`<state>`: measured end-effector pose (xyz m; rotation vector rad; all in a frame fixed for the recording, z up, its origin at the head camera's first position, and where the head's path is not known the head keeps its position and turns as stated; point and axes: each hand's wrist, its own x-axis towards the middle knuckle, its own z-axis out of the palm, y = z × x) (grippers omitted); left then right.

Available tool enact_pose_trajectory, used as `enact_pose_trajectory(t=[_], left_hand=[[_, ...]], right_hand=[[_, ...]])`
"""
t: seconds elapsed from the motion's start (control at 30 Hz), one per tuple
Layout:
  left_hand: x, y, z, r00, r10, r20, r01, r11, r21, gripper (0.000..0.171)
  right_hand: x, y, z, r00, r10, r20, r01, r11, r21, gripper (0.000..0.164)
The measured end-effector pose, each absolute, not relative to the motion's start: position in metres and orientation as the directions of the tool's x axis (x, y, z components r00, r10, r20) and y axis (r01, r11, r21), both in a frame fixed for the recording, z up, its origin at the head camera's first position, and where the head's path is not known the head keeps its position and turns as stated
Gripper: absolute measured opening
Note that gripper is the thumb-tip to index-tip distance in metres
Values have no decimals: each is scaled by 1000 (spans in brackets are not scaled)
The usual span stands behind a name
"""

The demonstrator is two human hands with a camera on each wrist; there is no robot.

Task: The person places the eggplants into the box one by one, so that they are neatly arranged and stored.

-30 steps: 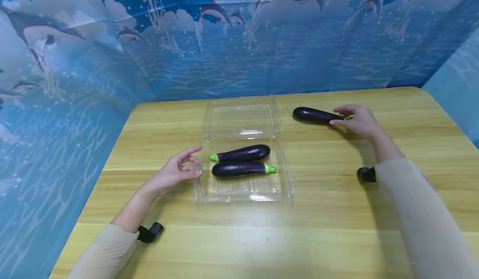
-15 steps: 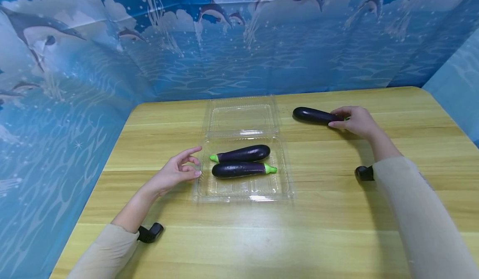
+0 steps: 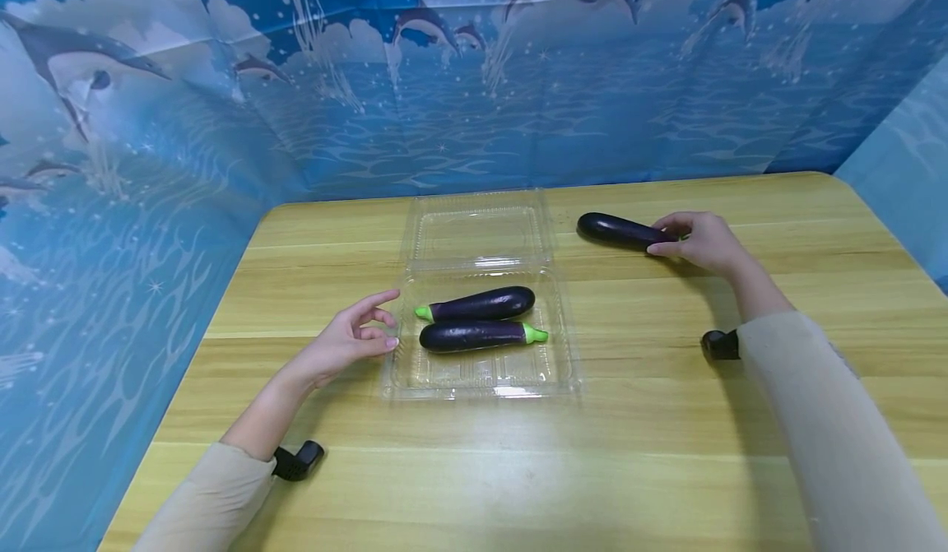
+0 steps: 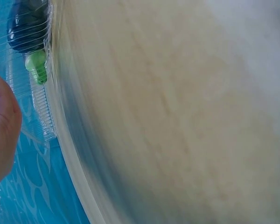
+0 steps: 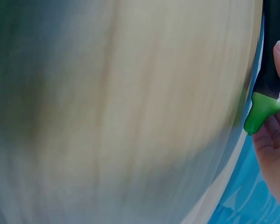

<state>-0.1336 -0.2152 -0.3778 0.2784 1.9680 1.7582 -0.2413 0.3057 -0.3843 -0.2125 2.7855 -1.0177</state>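
Fingers (image 3: 662, 248) of the right hand (image 3: 704, 241) curl round the stem end of the loose eggplant (image 3: 616, 229) — thumb on the near side, the rest over the top, green cap (image 5: 260, 112) tucked into the palm in the right wrist view. Grasped, though I cannot tell whether it has left the wood.

Tabletop (image 3: 666, 420): pale wood, blue dolphin-print backdrop (image 3: 474, 83) on three sides.

Clear clamshell tray (image 3: 481, 375): centre of the tabletop, lid laid open flat behind it. Two eggplants inside, side by side and touching — rear eggplant (image 3: 485, 302) with cap to the left, front eggplant (image 3: 474, 335) with cap to the right.

Loose eggplant: on the far right of the tabletop, well apart from the tray. Long axis runs left to right, dark tip pointing toward the tray's open lid; the tray lies left of and nearer than the right hand.

Left hand (image 3: 348, 340): just beside the tray's left rim, fingers loosely bent, holding nothing; whether a fingertip touches the rim I cannot tell.
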Motion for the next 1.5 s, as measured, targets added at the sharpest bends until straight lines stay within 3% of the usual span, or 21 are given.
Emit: enact_pose_trajectory(t=[0.6,1.5], left_hand=[[-135,-216,-379,-865,455,-211,-158,154,975,74],[-134,-216,-380,-866,457,-205,-148,157,976,74]], right_hand=[[-238,301,-376,-973,-214,-87,-111,763,-637,59],[-218,284,-355,-965,-262,22,-213,729,-651,48]])
